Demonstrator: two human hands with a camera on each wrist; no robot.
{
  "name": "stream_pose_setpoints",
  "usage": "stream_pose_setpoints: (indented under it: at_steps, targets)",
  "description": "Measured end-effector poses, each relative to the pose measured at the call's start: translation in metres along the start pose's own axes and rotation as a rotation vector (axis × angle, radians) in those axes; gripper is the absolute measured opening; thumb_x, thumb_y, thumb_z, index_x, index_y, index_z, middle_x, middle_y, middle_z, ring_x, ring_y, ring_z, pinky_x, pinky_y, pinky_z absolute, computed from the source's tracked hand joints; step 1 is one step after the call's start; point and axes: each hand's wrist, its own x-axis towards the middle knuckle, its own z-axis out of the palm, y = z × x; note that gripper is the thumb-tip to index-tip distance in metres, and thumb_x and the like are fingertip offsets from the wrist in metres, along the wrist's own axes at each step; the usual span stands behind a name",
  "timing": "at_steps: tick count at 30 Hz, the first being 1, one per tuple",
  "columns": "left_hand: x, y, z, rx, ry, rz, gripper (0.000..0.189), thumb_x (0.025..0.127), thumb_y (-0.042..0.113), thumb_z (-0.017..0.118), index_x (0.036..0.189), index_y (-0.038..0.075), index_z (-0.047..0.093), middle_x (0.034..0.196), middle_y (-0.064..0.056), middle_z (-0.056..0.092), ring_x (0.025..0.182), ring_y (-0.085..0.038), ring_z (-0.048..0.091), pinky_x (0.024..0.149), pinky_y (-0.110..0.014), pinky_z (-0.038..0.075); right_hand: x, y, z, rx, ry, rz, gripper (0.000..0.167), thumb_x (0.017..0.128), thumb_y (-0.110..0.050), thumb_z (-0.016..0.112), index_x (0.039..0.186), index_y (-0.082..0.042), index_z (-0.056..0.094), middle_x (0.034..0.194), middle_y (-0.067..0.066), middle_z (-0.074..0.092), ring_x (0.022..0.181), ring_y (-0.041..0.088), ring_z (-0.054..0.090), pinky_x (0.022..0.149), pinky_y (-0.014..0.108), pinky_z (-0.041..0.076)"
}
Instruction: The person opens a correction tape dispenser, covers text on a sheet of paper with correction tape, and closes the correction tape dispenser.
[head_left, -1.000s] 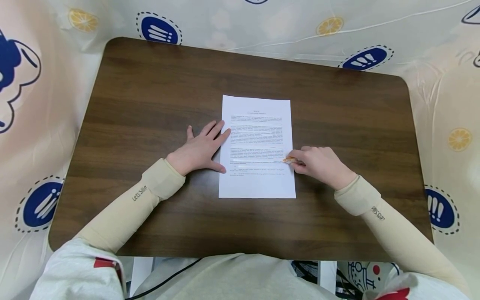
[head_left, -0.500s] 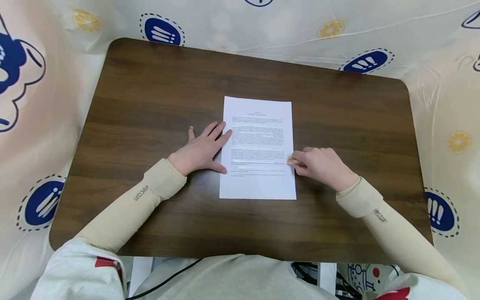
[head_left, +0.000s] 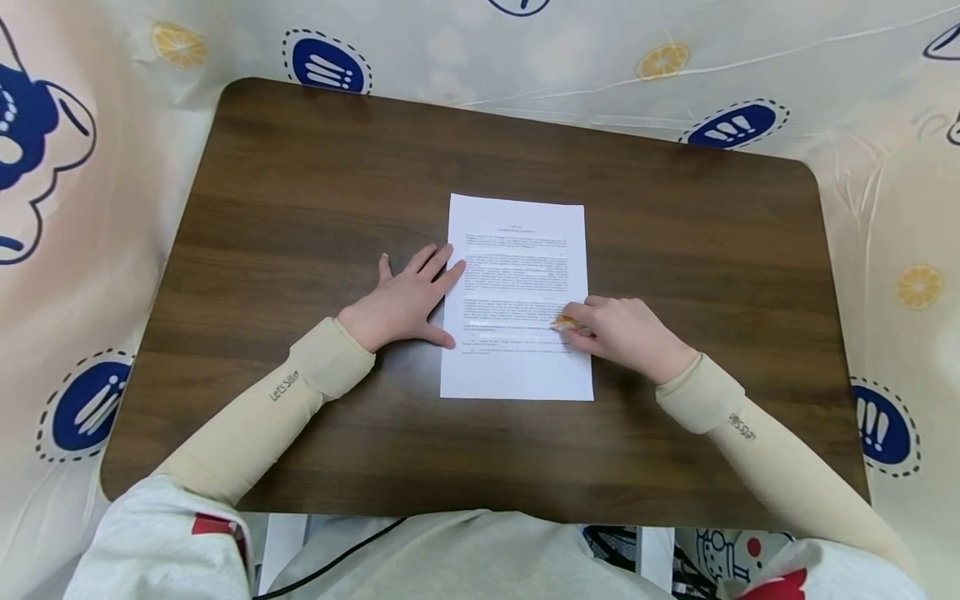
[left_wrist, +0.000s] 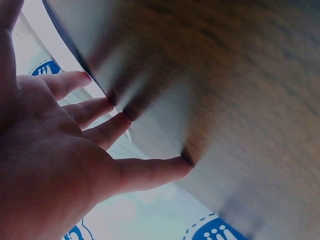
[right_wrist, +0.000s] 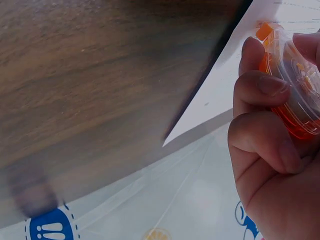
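A white printed sheet of paper (head_left: 517,377) lies on the dark wooden table, its text broken by several blank white strips. The left hand (head_left: 396,307) rests with fingers spread and straight, its fingertips and thumb on the sheet's left edge. In the left wrist view, the fingers (left_wrist: 145,175) are extended and touch the surface. The right hand (head_left: 626,335) grips an orange, clear-cased correction tape (head_left: 562,323), its tip at a line in the sheet's lower right part. The right wrist view shows the fingers curled round the correction tape (right_wrist: 292,85).
The brown table (head_left: 300,183) has rounded corners. A patterned white curtain (head_left: 480,58) hangs behind it and along both sides. A black cable (head_left: 330,560) runs below the front edge by the person's lap.
The right hand has moved left over the sheet with the correction tape, away from the right edge. The left hand keeps its place on the paper.
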Motion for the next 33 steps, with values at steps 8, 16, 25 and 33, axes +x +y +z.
stream_pose_setpoints:
  at_steps: [8, 16, 25, 33]
  targets:
    - [-0.001, 0.001, -0.002, -0.005, 0.009, 0.01, 0.12, 0.081, 0.057, 0.086, 0.168, 0.012, 0.017, 0.175, -0.015, 0.003, 0.16, -0.039, 0.001, 0.106, -0.088, 0.007, 0.004, -0.002, -0.001, -0.026, 0.014, -0.041, 0.009, 0.095, -0.017, 0.075, 0.104, -0.013, 0.074, 0.07, -0.001, 0.058, 0.052, 0.01, 0.044, 0.045, 0.028, 0.036]
    - [-0.003, 0.0, -0.002, -0.002, 0.007, 0.013, 0.12, 0.082, 0.057, 0.085, 0.168, 0.013, 0.015, 0.175, -0.014, 0.002, 0.16, -0.038, 0.0, 0.107, -0.087, 0.006, 0.002, -0.003, -0.007, -0.036, 0.007, -0.028, 0.012, 0.094, -0.015, 0.077, 0.106, -0.017, 0.079, 0.075, -0.001, 0.068, 0.053, 0.009, 0.045, 0.044, 0.028, 0.034]
    - [-0.001, -0.002, 0.0, 0.0, 0.007, 0.012, 0.122, 0.08, 0.06, 0.085, 0.169, 0.014, 0.015, 0.176, -0.012, 0.0, 0.161, -0.037, -0.002, 0.107, -0.087, 0.007, -0.003, 0.002, -0.01, -0.047, 0.011, -0.023, 0.01, 0.094, -0.015, 0.077, 0.103, -0.018, 0.078, 0.067, -0.004, 0.056, 0.051, 0.009, 0.037, 0.043, 0.028, 0.03]
    - [0.0, -0.002, -0.001, -0.006, 0.002, 0.014, 0.12, 0.082, 0.057, 0.085, 0.168, 0.013, 0.015, 0.176, -0.013, 0.001, 0.16, -0.037, -0.002, 0.107, -0.087, 0.007, -0.009, 0.007, -0.009, -0.067, 0.05, -0.024, 0.01, 0.092, -0.015, 0.078, 0.102, -0.018, 0.078, 0.063, -0.005, 0.051, 0.05, 0.008, 0.036, 0.043, 0.028, 0.029]
